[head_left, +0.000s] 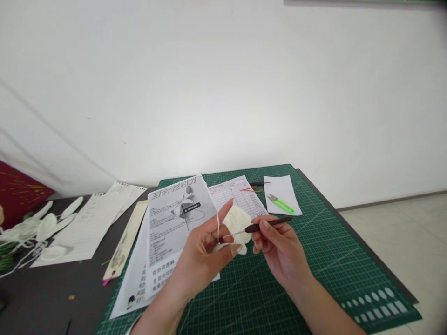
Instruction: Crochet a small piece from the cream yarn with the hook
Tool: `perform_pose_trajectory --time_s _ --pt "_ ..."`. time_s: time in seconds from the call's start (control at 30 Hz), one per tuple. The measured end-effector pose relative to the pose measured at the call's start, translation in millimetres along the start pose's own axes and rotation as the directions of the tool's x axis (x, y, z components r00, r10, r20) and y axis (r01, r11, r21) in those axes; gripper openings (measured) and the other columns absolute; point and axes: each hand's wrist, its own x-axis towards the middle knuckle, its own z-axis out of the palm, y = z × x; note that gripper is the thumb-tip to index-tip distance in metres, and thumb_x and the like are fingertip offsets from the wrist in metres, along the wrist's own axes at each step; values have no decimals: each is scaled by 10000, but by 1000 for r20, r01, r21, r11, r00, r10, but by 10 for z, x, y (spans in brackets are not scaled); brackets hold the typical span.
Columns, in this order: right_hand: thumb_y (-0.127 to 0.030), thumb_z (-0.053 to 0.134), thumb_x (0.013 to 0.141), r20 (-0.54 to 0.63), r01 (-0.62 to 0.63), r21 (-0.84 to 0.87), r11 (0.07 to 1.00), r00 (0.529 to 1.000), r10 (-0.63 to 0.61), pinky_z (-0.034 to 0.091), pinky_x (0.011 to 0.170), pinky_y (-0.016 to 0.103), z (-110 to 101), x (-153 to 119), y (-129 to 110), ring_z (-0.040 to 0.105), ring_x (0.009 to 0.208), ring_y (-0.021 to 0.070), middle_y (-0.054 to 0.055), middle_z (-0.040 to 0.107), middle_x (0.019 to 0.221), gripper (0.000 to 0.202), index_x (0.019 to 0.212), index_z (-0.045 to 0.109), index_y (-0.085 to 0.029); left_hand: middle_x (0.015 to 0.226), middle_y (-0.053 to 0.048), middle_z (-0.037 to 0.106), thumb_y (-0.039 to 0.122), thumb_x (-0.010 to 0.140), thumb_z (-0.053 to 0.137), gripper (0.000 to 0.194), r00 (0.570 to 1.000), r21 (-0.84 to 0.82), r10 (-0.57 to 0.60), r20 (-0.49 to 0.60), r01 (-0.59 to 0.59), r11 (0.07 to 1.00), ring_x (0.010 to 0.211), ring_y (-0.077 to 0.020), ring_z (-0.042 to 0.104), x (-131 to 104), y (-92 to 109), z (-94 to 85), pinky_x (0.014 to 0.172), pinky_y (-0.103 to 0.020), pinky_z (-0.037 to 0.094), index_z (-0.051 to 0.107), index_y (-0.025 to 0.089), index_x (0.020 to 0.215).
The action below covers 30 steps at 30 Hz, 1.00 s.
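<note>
My left hand [206, 253] pinches a small white crocheted piece [240, 247] between thumb and fingers, with white yarn [218, 227] running over its raised index finger. In my right hand [279, 246] is a crochet hook [270, 224] with a dark handle, its thin metal shaft pointing left to the yarn at my left hand. The tip is too small to make out at the piece. Behind both hands lies a ball of white yarn [237, 219], partly covered by the fingers.
A printed pattern sheet [167, 218] lies left on the green cutting mat [324, 246]. Green snips [281, 204] rest on white paper [283, 186] at the back right. White crocheted petals [47, 226], papers [94, 218] and a ruler-like bookmark [125, 242] lie further left.
</note>
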Motion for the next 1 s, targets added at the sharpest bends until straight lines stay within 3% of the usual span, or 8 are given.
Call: perform_pose_trajectory --time_s 0.27,0.47,0.57,0.67,0.77,0.87,0.93,1.0 --pt "-278 760 749 -26 102 -130 986 994 -106 520 432 149 -3 -12 22 608 432 76 12 699 580 144 791 756 -140 653 43 585 188 692 774 580 990 153 97 -98 -82 985 633 -129 501 25 -148 24 630 -240 404 622 262 1248" --pt "-243 696 807 9 309 -334 890 946 -325 523 474 243 -38 -62 72 619 494 128 32 711 632 111 859 755 -165 1142 -75 682 216 706 759 63 986 271 126 -112 -92 958 881 -234 585 61 -202 -45 741 -324 423 698 206 704" --pt "-213 670 824 38 385 -403 830 913 -406 515 485 257 -26 -93 78 619 506 136 24 702 634 103 880 752 -185 1175 -68 671 212 718 754 73 990 240 104 -99 -78 968 1064 -260 552 69 -208 -34 888 -332 390 688 200 690" --pt "-157 634 837 115 484 -507 713 858 -501 528 500 270 -21 -120 67 629 535 143 29 709 695 149 913 749 -214 816 -11 703 207 726 754 280 990 180 91 -111 -70 981 938 -211 591 67 -212 2 964 -331 351 718 211 1004" --pt "-38 616 802 334 651 -616 443 725 -602 570 608 320 -47 -152 61 685 675 189 57 744 833 342 1036 726 -262 644 60 633 208 715 768 648 987 107 60 -152 -44 993 732 -151 578 52 -196 54 894 -309 396 544 205 1322" --pt "33 610 755 553 771 -605 199 587 -591 583 678 367 -82 -177 68 699 790 231 85 751 940 531 1175 664 -287 636 68 640 179 665 803 756 984 -37 -15 -175 8 999 642 -111 555 36 -153 93 751 -253 433 503 193 1358" --pt "36 605 756 578 790 -581 195 570 -584 584 671 372 -88 -179 75 694 789 230 86 747 944 543 1181 660 -298 621 68 642 142 630 822 705 984 -157 -74 -161 48 986 618 -91 558 36 -119 99 722 -229 434 576 190 1289" --pt "5 613 781 491 752 -560 348 639 -592 583 627 347 -77 -163 79 685 730 206 70 741 893 451 1095 707 -304 593 63 638 110 600 836 610 985 -224 -117 -129 86 971 612 -79 565 45 -89 84 750 -220 433 659 169 1180"
